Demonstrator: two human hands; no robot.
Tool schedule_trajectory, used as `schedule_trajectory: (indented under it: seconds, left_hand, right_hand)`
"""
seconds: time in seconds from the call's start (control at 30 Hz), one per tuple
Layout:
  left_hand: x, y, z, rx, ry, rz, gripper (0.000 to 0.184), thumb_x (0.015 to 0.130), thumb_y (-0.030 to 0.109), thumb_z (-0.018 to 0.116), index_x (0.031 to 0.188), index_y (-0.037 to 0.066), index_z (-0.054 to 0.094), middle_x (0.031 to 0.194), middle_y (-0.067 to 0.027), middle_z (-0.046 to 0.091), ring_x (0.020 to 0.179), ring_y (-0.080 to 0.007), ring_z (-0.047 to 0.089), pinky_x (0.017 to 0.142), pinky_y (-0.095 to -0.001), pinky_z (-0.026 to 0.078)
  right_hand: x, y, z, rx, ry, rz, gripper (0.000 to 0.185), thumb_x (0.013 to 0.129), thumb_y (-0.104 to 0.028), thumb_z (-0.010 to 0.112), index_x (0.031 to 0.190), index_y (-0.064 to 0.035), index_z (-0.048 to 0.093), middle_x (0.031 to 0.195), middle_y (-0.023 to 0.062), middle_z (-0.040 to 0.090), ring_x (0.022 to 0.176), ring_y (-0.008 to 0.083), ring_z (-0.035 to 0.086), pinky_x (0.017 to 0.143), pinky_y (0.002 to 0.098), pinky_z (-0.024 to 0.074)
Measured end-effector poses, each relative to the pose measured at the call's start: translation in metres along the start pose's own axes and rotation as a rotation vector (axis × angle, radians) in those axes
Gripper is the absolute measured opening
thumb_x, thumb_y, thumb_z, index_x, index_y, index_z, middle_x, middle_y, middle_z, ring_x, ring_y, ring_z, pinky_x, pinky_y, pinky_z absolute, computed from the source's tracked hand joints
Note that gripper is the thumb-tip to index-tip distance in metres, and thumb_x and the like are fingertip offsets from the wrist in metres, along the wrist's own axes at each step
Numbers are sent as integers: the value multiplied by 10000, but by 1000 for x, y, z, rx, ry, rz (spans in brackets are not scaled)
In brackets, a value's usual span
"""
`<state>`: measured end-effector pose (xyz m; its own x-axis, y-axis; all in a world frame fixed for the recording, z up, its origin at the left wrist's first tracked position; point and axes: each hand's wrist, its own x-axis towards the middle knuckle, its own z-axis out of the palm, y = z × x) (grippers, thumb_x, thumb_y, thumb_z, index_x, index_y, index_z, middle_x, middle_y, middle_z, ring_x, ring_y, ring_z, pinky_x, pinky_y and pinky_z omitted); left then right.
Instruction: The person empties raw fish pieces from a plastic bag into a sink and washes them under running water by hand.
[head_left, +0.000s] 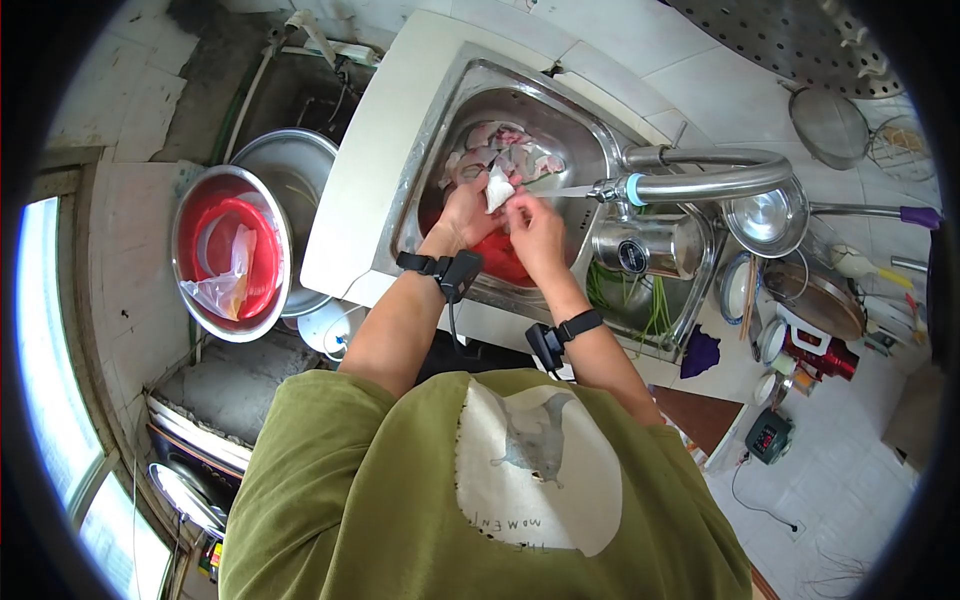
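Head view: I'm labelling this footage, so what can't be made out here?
All in the head view:
White piece at the left hand: too small to identify.
Right hand: blurred, so its grip is unclear.
Red item below: partly covered by both hands.
Green stems: partly hidden by the metal pot.
Perforated metal piece: cut off by the top edge.

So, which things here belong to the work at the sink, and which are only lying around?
Seem in use:
white piece, held by left hand
right hand, close beside it
pink-and-white pieces
tap, running
sink

Seem only nearby:
green stalks
steel container
purple cloth
plastic bag
strainer
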<state>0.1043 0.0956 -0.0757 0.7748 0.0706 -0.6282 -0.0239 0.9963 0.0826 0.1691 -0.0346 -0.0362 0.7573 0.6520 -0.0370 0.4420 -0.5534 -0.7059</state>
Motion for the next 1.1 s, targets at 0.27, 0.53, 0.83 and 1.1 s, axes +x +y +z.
schedule_trajectory:
  seconds: [0.27, 0.53, 0.83, 1.1]
  left_hand:
    - [9, -10, 6, 4, -82, 22, 461, 1117, 361, 282, 1280, 22, 549, 1185, -138, 653, 1121, -285, 596, 1069, -441, 438]
    - [0, -8, 22, 24, -36, 36, 475, 1120, 372, 246, 1247, 39, 559, 1188, -154, 672, 1086, -301, 624, 1031, -453, 463]
    - [3, -9, 8, -15, -8, 32, 359, 1120, 330, 309, 1216, 94, 562, 1191, -115, 681, 1113, -262, 610, 1024, -421, 455]
    - [13, -12, -9, -2, -25, 30, 330, 1112, 334, 368, 1169, 115, 608, 1134, -49, 647, 1074, -215, 604, 980, -423, 461]
  right_hand:
    - [-1, -15, 15, 38, 44, -152, 96, 872, -96, 689, 950, -64, 643, 899, 164, 664, 849, 390, 655, 733, 489, 518]
    - [7, -12, 8, 22, 25, -116, 132, 866, -92, 696, 958, -36, 622, 937, 183, 663, 878, 396, 650, 749, 488, 511]
    - [16, 8, -5, 89, -25, 121, 301, 859, -268, 757, 1022, -23, 696, 801, 166, 726, 752, 353, 714, 707, 452, 551]
    - [29, 23, 5, -61, -64, -7, 174, 897, -146, 681, 1019, -25, 709, 749, 132, 723, 689, 214, 716, 654, 357, 545]
